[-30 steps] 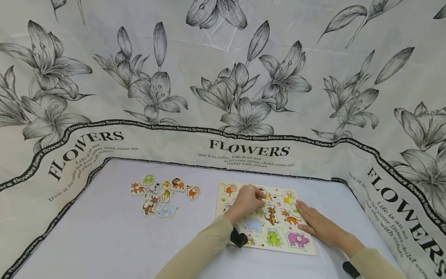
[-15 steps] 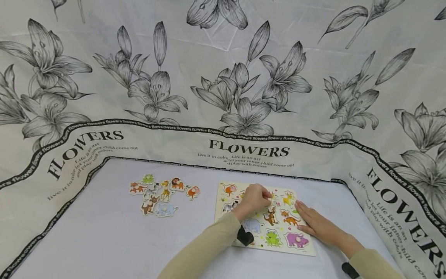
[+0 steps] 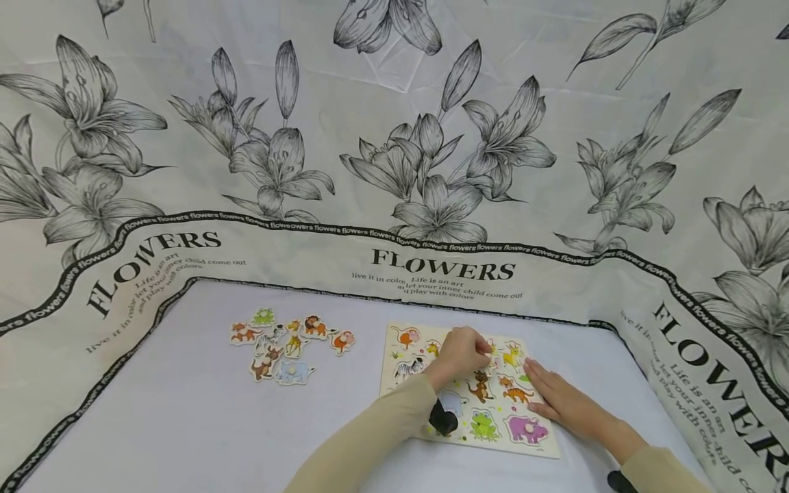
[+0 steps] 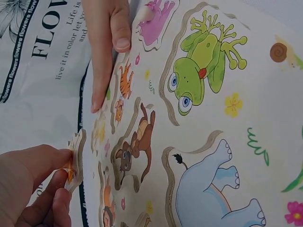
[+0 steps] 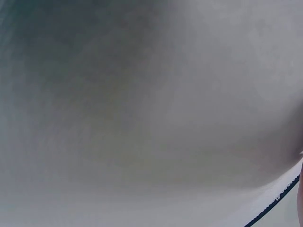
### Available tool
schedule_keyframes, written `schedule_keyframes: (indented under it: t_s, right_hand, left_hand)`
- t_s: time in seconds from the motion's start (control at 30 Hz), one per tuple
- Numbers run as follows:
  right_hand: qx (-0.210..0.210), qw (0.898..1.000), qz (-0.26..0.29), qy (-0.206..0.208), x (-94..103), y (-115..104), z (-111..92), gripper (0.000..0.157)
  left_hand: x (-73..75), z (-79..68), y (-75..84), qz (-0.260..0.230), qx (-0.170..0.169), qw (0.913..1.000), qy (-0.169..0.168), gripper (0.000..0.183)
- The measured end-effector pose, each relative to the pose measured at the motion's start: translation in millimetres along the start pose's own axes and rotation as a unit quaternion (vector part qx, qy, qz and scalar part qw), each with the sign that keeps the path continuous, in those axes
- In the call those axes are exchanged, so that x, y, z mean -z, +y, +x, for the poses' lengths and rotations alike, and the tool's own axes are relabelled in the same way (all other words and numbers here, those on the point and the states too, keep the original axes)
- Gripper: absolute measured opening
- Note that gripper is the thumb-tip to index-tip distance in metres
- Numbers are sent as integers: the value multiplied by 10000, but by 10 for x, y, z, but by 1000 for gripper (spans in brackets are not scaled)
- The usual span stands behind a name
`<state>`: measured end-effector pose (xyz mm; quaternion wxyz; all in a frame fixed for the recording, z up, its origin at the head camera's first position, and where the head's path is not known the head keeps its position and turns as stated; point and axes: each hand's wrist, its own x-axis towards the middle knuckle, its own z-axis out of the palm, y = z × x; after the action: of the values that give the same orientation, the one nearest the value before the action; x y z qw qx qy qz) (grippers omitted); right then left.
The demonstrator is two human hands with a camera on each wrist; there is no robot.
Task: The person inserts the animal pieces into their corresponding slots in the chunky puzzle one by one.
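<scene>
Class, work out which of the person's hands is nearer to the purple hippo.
Right. The right hand lies at the board's right edge, close beyond the purple hippo; the left hand pinches a piece farther away, up and left.

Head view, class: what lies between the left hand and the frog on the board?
In the head view, the kangaroo picture lies between the left hand and that frog.

The left arm (image 3: 370, 435) reaches over the board (image 3: 505, 409), the left grip (image 3: 461, 352) above its upper middle, thumb and fingers bent in a pinch; the right arm (image 3: 659, 467) extends beside the board, the right grip (image 3: 566, 398) at its right edge, fingers outstretched
</scene>
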<state>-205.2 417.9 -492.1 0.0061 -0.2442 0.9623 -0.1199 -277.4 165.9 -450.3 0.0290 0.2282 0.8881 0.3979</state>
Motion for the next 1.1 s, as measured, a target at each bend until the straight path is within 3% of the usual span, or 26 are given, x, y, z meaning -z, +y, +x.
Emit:
schedule_keyframes:
  t_s: [0.3, 0.47, 0.83, 1.1]
  right_hand:
    - [90, 9997, -141, 169, -27, 29, -32, 71]
    - [-53, 10000, -43, 61, -21, 25, -43, 72]
    - [-13, 10000, -6, 59, -13, 6, -4, 73]
    - [-142, 9998, 107, -37, -1, -26, -19, 74]
  left_hand:
    - [-123, 88, 39, 250, -192, 9995, -49, 11]
    - [-212, 119, 39, 375, -198, 9991, -59, 10]
    - [-288, 152, 90, 57, 150, 9999, -46, 9]
    - [-367, 211, 86, 22, 193, 9998, -14, 11]
